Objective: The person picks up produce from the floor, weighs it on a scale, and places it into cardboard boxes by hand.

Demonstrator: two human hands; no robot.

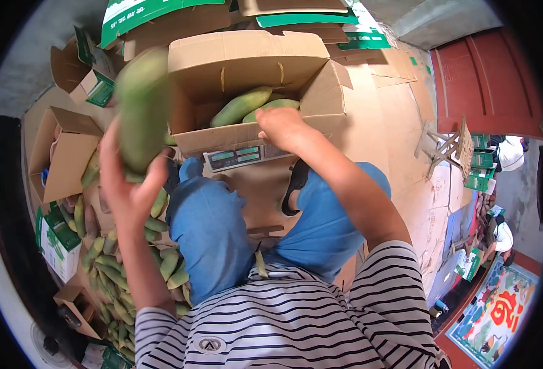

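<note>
The left grip [127, 192] is closed around a large oblong piece of green produce [141, 117], raised upright just beside the left wall of an open brown carton [207, 140]; the piece is blurred, its upper end most of all, and its exact kind cannot be established. The right grip [282, 128] lies across the carton's near rim with the fingers inside, at one of the green pieces [240, 107] lying there; the hand covers part of that piece, and whether it is held or merely touched cannot be told. The near wall and the hand conceal the carton's floor, so the full contents cannot be counted. A digital scale [234, 158] shows at the carton's near side; its platform is out of sight and its readings are illegible. A produce pile [114, 298] covers the floor at lower left, partly obscured by the left forearm. Green-and-white printed cartons [160, 17] are cut off at the top edge. At right stands a folding stool [464, 150], near a red door [483, 80]; beyond, two persons in white are only partly visible, their hands too small to assess.
</note>
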